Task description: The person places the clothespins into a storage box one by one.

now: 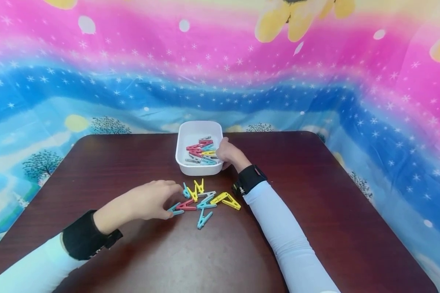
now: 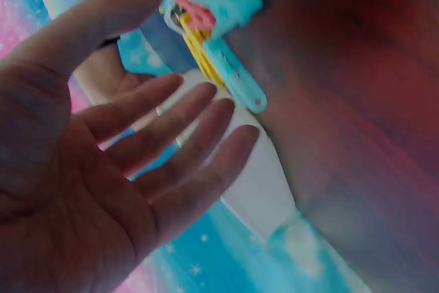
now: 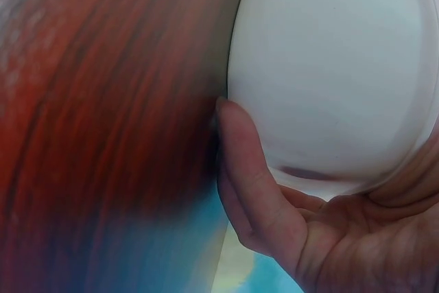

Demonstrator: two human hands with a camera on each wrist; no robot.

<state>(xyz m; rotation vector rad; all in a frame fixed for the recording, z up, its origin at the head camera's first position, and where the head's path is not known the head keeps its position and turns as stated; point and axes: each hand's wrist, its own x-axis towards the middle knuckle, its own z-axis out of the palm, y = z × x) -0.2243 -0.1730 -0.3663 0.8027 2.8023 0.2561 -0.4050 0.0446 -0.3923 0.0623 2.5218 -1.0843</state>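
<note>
A white plastic box [image 1: 182, 138] sits near the table's far edge with several red, yellow, blue and grey clothespins [image 1: 206, 153] inside. My right hand [image 1: 232, 154] grips its right side, and the right wrist view shows fingers [image 3: 250, 162] bent against the outer wall. In front of the box lies a loose group of clothespins, among them a red clothespin [image 1: 186, 205], a yellow clothespin [image 1: 232, 202] and a blue clothespin [image 1: 204, 219]. At the left of this group hovers my left hand [image 1: 146, 200], its fingers [image 2: 199, 149] loosely spread and holding nothing. Its fingertips partly cover the nearest blue clothespin.
The dark brown wooden table [image 1: 337, 211] has rounded far corners. Behind it hangs a colourful printed cloth [image 1: 220, 81], close to the box. Black wrist straps [image 1: 82, 236] are worn over both light sleeves.
</note>
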